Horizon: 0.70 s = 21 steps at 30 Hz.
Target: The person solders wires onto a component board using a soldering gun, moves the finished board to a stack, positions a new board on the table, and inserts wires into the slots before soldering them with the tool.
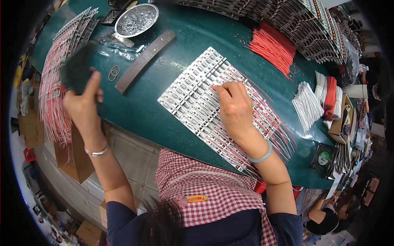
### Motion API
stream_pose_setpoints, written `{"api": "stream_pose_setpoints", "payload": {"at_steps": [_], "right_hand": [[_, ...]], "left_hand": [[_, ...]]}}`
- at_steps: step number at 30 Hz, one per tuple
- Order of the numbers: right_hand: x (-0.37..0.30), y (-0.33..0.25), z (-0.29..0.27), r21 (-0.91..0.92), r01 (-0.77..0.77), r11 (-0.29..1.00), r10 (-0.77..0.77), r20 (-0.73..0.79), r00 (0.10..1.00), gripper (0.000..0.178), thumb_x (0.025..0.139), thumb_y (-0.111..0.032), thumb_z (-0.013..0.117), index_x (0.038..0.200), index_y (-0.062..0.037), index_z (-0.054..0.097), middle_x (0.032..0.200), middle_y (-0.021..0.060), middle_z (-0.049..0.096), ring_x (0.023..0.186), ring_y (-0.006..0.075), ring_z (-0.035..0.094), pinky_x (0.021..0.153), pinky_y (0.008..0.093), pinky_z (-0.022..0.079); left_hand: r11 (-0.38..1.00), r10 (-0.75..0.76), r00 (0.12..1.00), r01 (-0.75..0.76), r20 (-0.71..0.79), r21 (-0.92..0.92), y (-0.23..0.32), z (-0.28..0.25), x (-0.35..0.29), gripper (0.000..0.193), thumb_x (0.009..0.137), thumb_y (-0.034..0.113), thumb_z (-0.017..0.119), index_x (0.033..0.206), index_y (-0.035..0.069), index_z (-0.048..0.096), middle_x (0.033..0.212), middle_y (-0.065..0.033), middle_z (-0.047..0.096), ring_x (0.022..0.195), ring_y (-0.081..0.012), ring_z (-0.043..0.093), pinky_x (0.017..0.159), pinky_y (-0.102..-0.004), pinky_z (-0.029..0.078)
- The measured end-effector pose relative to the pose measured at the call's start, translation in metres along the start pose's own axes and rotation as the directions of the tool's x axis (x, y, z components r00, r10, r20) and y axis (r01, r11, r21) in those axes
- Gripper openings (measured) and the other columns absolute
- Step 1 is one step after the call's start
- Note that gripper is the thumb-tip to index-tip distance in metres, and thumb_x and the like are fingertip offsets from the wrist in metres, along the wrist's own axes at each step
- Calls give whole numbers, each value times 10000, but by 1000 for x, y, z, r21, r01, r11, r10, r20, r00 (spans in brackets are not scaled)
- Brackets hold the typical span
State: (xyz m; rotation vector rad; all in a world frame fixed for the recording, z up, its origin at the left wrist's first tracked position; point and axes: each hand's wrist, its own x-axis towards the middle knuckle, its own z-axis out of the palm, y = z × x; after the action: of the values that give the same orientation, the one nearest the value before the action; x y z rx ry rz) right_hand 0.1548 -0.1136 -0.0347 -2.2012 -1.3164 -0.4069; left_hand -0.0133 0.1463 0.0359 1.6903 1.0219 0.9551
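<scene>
A white panel of small circuit boards [184, 96] lies aslant on the green table in front of me. Thin red and white wires [271, 119] run from its rows toward the right. Over the panel is my right hand [236, 108], thumb and fingers pinched together; a tiny red tip shows at the fingertips, perhaps a wire end. Off to the left, my left hand [85, 108] is raised near the table's edge. Its fingers close on a dark flat block [79, 70], blurred, whose kind I cannot make out.
A wired stack of panels [61, 61] hangs over the left edge. A brown curved bar [145, 61], rubber bands [114, 73] and a metal bowl [136, 20] lie beyond. Red wires [273, 47], white wires [307, 106] and stacked panels [303, 28] stand right. Another person [328, 217] sits lower right.
</scene>
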Motion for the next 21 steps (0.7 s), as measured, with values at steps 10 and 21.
{"api": "stream_pose_setpoints", "payload": {"at_steps": [10, 21], "right_hand": [[-2, -9, -7, 63, 17, 998, -15, -19, 1000, 205, 713, 44, 659, 914, 1, 664, 834, 80, 573, 784, 239, 565, 627, 340, 477], [-6, -9, 0, 94, 21, 995, -21, 0, 1000, 214, 720, 44, 650, 930, 3, 662, 822, 87, 567, 749, 238, 555, 610, 349, 471]], "left_hand": [[743, -376, 850, 514, 369, -429, -5, -7, -101, 483, 751, -41, 673, 1214, -49, 533, 1010, -145, 639, 475, -97, 480, 430, -214, 391], [962, -207, 853, 267, 479, -58, -21, 3, -155, 415, 783, -40, 749, 1174, -13, 616, 1047, -83, 690, 731, -114, 625, 612, -246, 511]]}}
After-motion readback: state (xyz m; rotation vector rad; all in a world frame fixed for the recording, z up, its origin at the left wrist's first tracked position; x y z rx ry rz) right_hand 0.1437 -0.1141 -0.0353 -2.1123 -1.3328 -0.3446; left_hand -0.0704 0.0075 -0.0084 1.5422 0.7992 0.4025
